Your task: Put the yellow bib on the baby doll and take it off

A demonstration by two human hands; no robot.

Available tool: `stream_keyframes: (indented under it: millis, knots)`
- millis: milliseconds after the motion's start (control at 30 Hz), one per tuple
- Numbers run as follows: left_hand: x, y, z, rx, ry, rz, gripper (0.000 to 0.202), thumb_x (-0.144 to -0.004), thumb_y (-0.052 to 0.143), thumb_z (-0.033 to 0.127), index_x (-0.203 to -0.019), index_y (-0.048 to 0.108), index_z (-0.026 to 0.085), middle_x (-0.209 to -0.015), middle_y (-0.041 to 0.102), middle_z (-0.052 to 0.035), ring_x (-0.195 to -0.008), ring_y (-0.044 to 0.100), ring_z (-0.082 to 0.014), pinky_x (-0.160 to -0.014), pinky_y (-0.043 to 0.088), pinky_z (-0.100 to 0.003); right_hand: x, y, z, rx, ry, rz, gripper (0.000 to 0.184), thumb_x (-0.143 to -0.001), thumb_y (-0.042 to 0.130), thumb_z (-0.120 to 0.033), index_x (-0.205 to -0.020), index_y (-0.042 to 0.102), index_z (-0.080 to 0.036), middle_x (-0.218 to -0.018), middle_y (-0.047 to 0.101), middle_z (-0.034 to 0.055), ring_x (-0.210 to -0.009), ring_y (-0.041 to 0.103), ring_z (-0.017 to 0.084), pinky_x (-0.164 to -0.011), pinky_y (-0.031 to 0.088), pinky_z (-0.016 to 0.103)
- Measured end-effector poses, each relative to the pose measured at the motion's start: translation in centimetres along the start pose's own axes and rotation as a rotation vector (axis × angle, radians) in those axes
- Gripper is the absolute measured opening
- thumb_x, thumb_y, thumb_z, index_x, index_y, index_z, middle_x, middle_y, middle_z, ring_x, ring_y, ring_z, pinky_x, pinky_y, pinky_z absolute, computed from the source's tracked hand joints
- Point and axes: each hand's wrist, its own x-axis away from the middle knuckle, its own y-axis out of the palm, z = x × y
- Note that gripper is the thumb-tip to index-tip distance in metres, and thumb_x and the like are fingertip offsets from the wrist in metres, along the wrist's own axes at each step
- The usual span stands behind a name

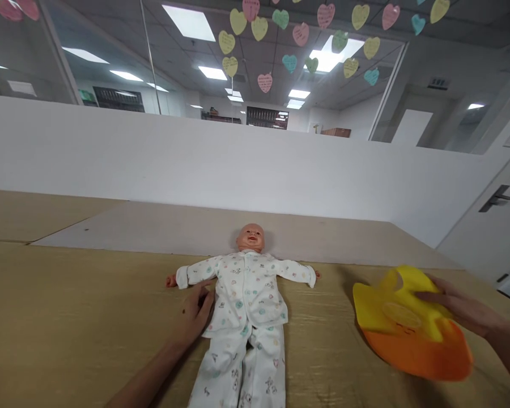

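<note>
A baby doll [246, 294] in white printed pyjamas lies on its back on the wooden table [68, 317], arms spread, head toward the wall. My left hand [198, 311] rests against the doll's side at the shirt hem, fingers loosely curled on the fabric. My right hand [454, 306] holds a yellow and orange silicone bib [408, 334] lifted just above the table to the right of the doll, fingers closed over its top edge.
A low white partition wall [195, 158] runs behind the table, with glass above it and paper hearts [297, 34] hanging from the ceiling. A white door with a dark handle [499, 198] stands at the right.
</note>
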Motion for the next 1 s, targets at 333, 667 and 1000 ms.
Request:
stream_keyframes:
  millis: [333, 667, 1000]
  knots:
    - [-0.1, 0.4, -1.1, 0.062, 0.024, -0.044, 0.035, -0.091, 0.035, 0.042, -0.113, 0.049, 0.019, -0.076, 0.064, -0.0024, -0.078, 0.063, -0.0222, -0.08, 0.048, -0.038, 5.3, 5.4, -18.0, -0.569, -0.066, -0.265, 0.072, -0.075, 0.057, -0.027, -0.143, 0.035, -0.027, -0.123, 0.06, 0.0184, -0.077, 0.067, 0.024, -0.066, 0.048, 0.036]
    - [-0.1, 0.2, -0.8, 0.159, -0.043, 0.116, 0.048, -0.088, 0.04, 0.044, -0.129, 0.042, 0.019, -0.07, 0.057, -0.0003, -0.071, 0.06, -0.0201, -0.077, 0.049, -0.035, 2.1, 19.1, -29.0, -1.086, -0.449, -0.427, 0.052, -0.055, 0.069, -0.019, -0.106, 0.058, -0.024, -0.097, 0.071, 0.0015, -0.081, 0.067, 0.022, -0.073, 0.053, 0.032]
    - [0.2, 0.6, -0.9, 0.424, -0.185, 0.1, 0.062, -0.088, 0.039, 0.051, -0.143, 0.029, 0.024, -0.105, 0.066, -0.0093, -0.081, 0.063, -0.0224, -0.084, 0.05, -0.037, 0.5, 29.0, -25.0, -1.172, -0.302, -0.495, 0.044, -0.058, 0.066, -0.02, -0.101, 0.059, -0.025, -0.097, 0.07, 0.0007, -0.08, 0.066, 0.02, -0.069, 0.051, 0.029]
